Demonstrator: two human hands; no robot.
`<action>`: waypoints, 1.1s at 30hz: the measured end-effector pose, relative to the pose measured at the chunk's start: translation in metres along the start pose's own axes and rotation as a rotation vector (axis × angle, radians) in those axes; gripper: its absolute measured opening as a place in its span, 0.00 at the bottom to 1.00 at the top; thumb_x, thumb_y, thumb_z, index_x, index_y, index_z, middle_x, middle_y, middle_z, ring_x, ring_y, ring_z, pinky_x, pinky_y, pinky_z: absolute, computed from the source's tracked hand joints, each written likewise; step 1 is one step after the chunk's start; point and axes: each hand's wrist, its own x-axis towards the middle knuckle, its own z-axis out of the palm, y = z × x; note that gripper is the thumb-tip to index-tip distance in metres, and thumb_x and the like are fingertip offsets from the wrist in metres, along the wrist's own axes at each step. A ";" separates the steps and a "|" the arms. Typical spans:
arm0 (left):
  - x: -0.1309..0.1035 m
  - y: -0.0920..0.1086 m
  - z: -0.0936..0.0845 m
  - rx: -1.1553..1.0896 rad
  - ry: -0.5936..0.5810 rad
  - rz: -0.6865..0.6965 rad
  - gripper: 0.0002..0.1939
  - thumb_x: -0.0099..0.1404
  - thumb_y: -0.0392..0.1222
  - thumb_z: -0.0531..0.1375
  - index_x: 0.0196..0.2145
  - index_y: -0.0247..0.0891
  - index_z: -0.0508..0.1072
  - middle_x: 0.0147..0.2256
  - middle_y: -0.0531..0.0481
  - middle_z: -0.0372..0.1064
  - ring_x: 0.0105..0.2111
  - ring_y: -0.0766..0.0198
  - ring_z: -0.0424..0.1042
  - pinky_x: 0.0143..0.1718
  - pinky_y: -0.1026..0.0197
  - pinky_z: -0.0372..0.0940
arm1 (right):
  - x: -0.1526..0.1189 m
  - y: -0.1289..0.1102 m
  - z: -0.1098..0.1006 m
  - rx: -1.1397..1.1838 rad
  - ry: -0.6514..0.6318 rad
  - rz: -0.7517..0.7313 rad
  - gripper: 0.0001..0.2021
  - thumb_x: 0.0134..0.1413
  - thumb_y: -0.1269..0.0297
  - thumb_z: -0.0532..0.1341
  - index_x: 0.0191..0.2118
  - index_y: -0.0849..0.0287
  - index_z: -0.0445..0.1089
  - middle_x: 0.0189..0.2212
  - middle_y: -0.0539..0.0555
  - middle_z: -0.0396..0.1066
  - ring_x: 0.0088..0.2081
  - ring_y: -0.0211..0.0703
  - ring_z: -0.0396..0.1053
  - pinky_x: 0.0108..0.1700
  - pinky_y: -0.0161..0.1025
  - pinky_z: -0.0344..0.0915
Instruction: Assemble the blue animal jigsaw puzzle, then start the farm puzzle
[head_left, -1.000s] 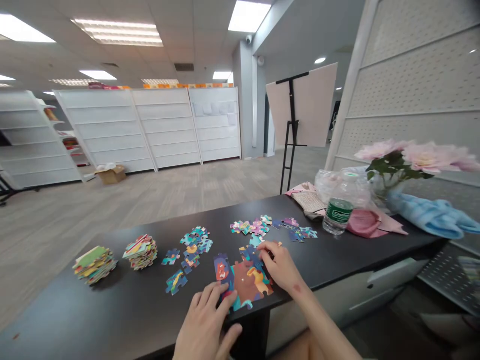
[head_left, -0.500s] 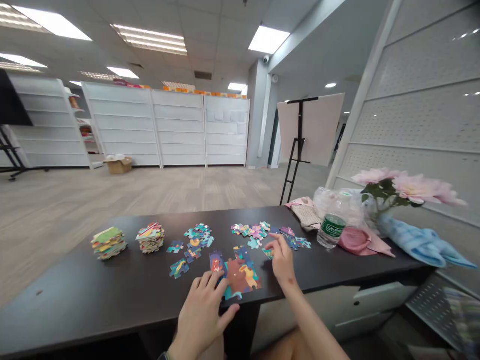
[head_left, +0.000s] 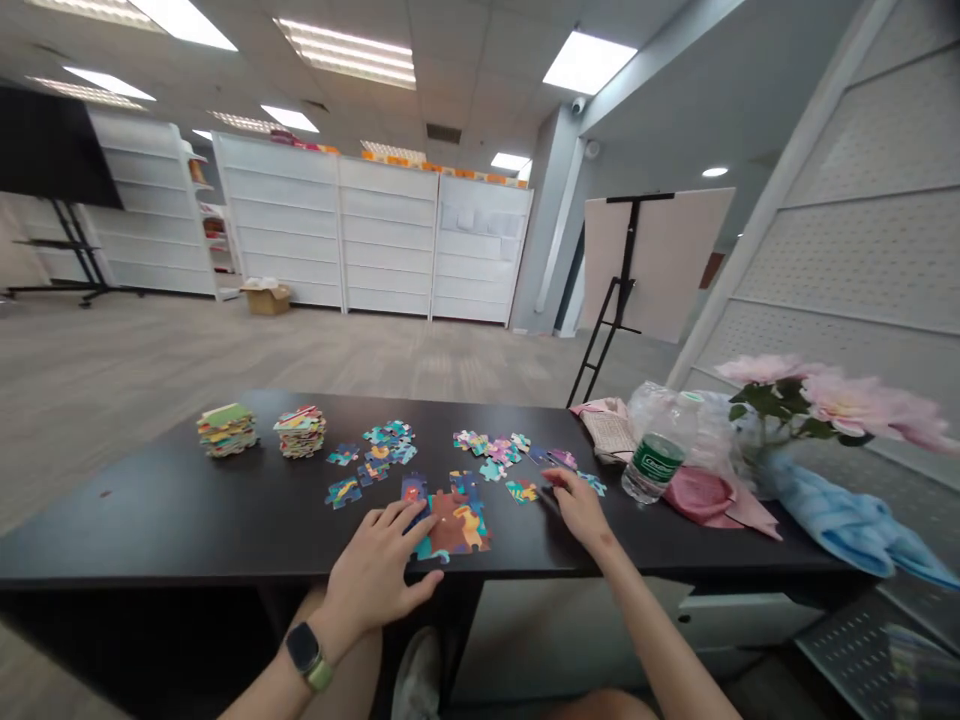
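Observation:
My left hand [head_left: 382, 565], wearing a watch, rests with fingers spread on the left edge of a partly joined jigsaw puzzle [head_left: 454, 525] in brown, orange and blue. My right hand [head_left: 581, 507] hovers low over the table, its fingers stretched toward a group of dark blue and purple puzzle pieces [head_left: 559, 458]; no piece shows in it. Just left of its fingertips lies a green and orange puzzle piece [head_left: 523, 491]. Beyond the joined part are pink and teal pieces [head_left: 491, 450]. Teal and blue pieces [head_left: 390, 440] lie further left.
Two stacks of puzzle pieces, a left stack [head_left: 227, 432] and a right stack [head_left: 301, 432], stand on the dark table [head_left: 187, 520]. At the right are a water bottle [head_left: 656, 455], pink cloth [head_left: 701, 495], a blue towel [head_left: 825, 510] and pink flowers [head_left: 840, 390]. An easel [head_left: 619, 290] stands behind.
My right hand has moved away from the green and orange piece, toward the blue and purple group on the right. My left hand stays on the joined puzzle. The view has shifted.

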 end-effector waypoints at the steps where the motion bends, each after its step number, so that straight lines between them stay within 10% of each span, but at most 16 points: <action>1: 0.001 0.000 0.001 0.008 0.001 0.000 0.29 0.61 0.54 0.62 0.58 0.47 0.67 0.60 0.46 0.63 0.58 0.46 0.60 0.55 0.46 0.57 | -0.001 0.000 0.000 -0.021 -0.043 -0.025 0.15 0.44 0.66 0.56 0.38 0.55 0.77 0.41 0.54 0.77 0.46 0.50 0.72 0.54 0.48 0.63; 7: 0.004 -0.001 0.004 0.060 0.007 0.021 0.31 0.58 0.54 0.62 0.57 0.42 0.69 0.58 0.44 0.66 0.56 0.45 0.63 0.53 0.46 0.59 | -0.008 -0.013 0.006 -0.425 -0.253 -0.205 0.20 0.51 0.60 0.62 0.51 0.56 0.74 0.52 0.59 0.69 0.54 0.55 0.63 0.60 0.50 0.57; 14: 0.001 -0.001 0.007 0.128 0.001 0.065 0.30 0.60 0.54 0.61 0.57 0.42 0.68 0.58 0.43 0.66 0.56 0.45 0.64 0.52 0.46 0.60 | -0.005 -0.018 0.000 -0.379 -0.450 -0.245 0.13 0.53 0.68 0.60 0.44 0.53 0.75 0.46 0.55 0.72 0.50 0.48 0.66 0.57 0.45 0.59; 23: 0.001 -0.003 0.007 0.097 -0.016 0.064 0.29 0.63 0.55 0.59 0.58 0.43 0.67 0.60 0.43 0.64 0.56 0.46 0.62 0.53 0.46 0.58 | -0.020 -0.021 0.015 -0.275 -0.317 -0.213 0.16 0.51 0.75 0.55 0.43 0.54 0.72 0.43 0.52 0.75 0.47 0.46 0.68 0.53 0.45 0.62; 28: 0.003 0.003 -0.006 -0.013 -0.017 0.006 0.28 0.60 0.56 0.61 0.55 0.44 0.70 0.57 0.43 0.65 0.56 0.46 0.62 0.54 0.47 0.57 | -0.029 -0.029 0.020 -0.261 -0.104 -0.104 0.14 0.58 0.65 0.53 0.45 0.58 0.73 0.43 0.57 0.74 0.43 0.48 0.71 0.49 0.46 0.66; 33: 0.014 0.004 -0.015 -0.121 -0.029 -0.065 0.26 0.54 0.56 0.65 0.49 0.45 0.72 0.54 0.45 0.66 0.54 0.46 0.63 0.53 0.48 0.58 | -0.038 -0.046 0.025 -0.382 -0.156 -0.182 0.13 0.52 0.56 0.64 0.41 0.54 0.78 0.41 0.57 0.75 0.46 0.52 0.70 0.53 0.48 0.63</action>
